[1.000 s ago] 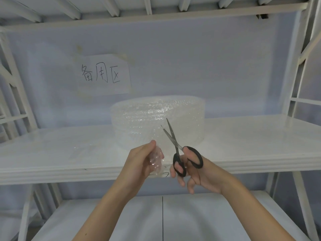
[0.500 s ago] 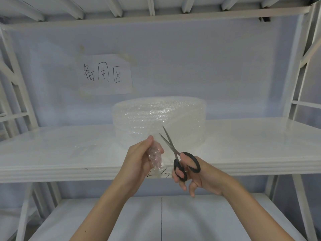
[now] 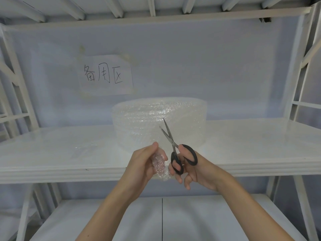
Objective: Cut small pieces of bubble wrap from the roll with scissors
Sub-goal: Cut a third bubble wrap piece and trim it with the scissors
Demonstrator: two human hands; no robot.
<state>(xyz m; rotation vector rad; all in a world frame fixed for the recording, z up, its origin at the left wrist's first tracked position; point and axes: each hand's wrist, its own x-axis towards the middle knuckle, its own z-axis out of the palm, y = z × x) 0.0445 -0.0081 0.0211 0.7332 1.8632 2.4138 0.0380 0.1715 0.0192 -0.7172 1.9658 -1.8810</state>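
Left hand (image 3: 144,164) pinched shut on bubble wrap piece (image 3: 159,164), handwritten sign (image 3: 106,74) behind, bubble wrap roll (image 3: 159,122) on white shelf (image 3: 60,153), scissors (image 3: 175,150) gripped by right hand (image 3: 194,169), blades parted and more upright than a second ago.

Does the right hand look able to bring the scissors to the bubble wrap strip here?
Probably yes. The right hand holds the scissors, blades open, beside the strip pinched in the left hand; nothing stands between them.
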